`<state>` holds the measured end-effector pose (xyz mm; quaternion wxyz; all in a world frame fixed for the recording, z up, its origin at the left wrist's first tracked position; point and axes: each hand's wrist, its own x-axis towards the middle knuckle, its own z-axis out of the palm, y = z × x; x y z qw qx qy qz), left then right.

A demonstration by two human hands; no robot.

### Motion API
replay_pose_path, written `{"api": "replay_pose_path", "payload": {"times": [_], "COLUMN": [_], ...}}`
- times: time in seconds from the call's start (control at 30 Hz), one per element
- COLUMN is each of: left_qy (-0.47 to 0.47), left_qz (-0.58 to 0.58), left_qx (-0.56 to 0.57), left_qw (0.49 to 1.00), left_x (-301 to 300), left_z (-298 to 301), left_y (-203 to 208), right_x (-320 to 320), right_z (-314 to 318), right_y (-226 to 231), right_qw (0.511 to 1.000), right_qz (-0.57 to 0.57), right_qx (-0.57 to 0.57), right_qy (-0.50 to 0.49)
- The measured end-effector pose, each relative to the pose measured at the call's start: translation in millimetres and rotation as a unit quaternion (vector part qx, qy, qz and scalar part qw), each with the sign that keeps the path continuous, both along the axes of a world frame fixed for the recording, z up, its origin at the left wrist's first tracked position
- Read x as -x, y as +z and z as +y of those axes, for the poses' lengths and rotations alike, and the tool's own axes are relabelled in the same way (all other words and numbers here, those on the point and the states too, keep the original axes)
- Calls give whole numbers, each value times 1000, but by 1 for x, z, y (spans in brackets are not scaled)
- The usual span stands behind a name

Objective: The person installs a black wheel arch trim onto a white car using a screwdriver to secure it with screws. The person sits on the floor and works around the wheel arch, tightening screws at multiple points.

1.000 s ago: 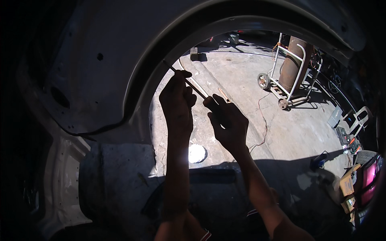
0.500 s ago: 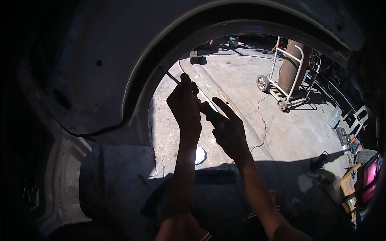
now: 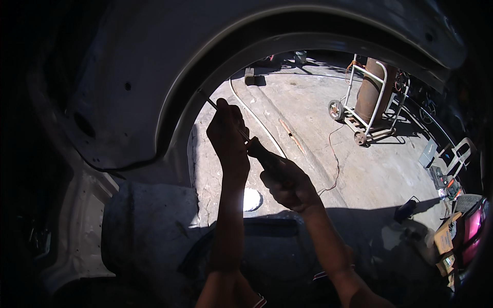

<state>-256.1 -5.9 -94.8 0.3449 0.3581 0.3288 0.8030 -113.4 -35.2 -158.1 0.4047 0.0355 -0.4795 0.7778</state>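
Note:
A long screwdriver [image 3: 260, 153] slants from lower right to upper left, dark against the sunlit floor. My right hand [image 3: 292, 189] is wrapped round its handle. Further up, my left hand [image 3: 226, 134] is closed about the thin shaft, steadying it near the tip end. The tip meets the inner lip of a curved vehicle wheel arch [image 3: 181, 110]; what it touches there is too dark to make out. Both hands are backlit, so fine finger detail is lost.
A white-framed cart [image 3: 382, 95] carries a rusty gas cylinder [image 3: 371, 92] at the far right. A cable [image 3: 336, 159] and a pale hose [image 3: 254, 115] lie across the concrete. Cardboard boxes [image 3: 444, 237] and tools crowd the right edge. A white round object [image 3: 252, 199] rests below my hands.
My right hand has moved down and its outstretched fingers have closed round the handle. My left hand has shifted slightly left, and the screwdriver's tip sits a little lower on the arch lip.

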Motion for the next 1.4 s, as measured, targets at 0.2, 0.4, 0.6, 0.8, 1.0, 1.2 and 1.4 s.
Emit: {"api": "replay_pose_path", "payload": {"times": [0.2, 0.4, 0.6, 0.8, 1.0, 1.2, 1.4], "left_qy": [55, 60, 80, 70, 70, 30, 4], "left_qz": [16, 60, 119, 108, 104, 91, 85], "left_qx": [19, 39, 4, -3, -21, -9, -12], "left_qw": [998, 996, 990, 992, 992, 995, 996], "left_x": [-1, 5, 0, 5, 6, 9, 22], "left_z": [3, -17, 4, -8, -4, -11, -13], "left_y": [-5, 5, -15, -6, -8, -3, -5], "right_x": [13, 3, 18, 4, 23, 10, 30], "right_z": [-18, -15, -1, -2, 3, -9, -5], "right_y": [-1, 7, -17, -9, -16, 1, -14], "right_qw": [809, 998, 793, 990, 810, 952, 898], "right_qz": [-242, -10, -187, -74, -99, -75, -36], "right_qx": [-311, 51, -296, 46, -291, -150, -185], "right_qy": [-437, 31, -499, -109, -500, -255, -397]}}
